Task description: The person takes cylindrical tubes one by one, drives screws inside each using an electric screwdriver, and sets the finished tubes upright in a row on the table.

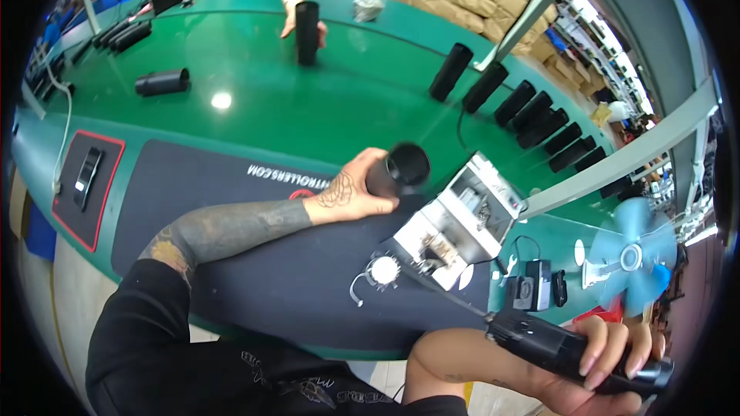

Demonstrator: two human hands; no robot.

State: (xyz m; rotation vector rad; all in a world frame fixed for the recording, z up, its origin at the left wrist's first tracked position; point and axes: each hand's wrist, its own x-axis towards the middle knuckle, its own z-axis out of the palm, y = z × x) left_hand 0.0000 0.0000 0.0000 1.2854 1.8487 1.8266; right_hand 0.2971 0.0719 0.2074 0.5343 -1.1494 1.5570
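Observation:
My left hand [348,191] is closed round a short black cylinder [406,166], its open end turned up and away, above the dark work mat [262,262]. At the lower right my right hand [613,354] grips a black electric screwdriver [551,347]. Its long thin shaft points up and left, toward a white parts bin [466,219] with small metal pieces in its compartments. Beside the bin on the mat lies a round white piece [383,270] with a curved wire or strip. The shaft's tip is too blurred to make out.
Across the green table [254,50] a co-worker's hand [289,27] holds an upright black cylinder [307,35]. More black cylinders [532,112] line the right side; one [162,82] lies at left. A blue fan [632,256] and a metal post [624,150] stand right.

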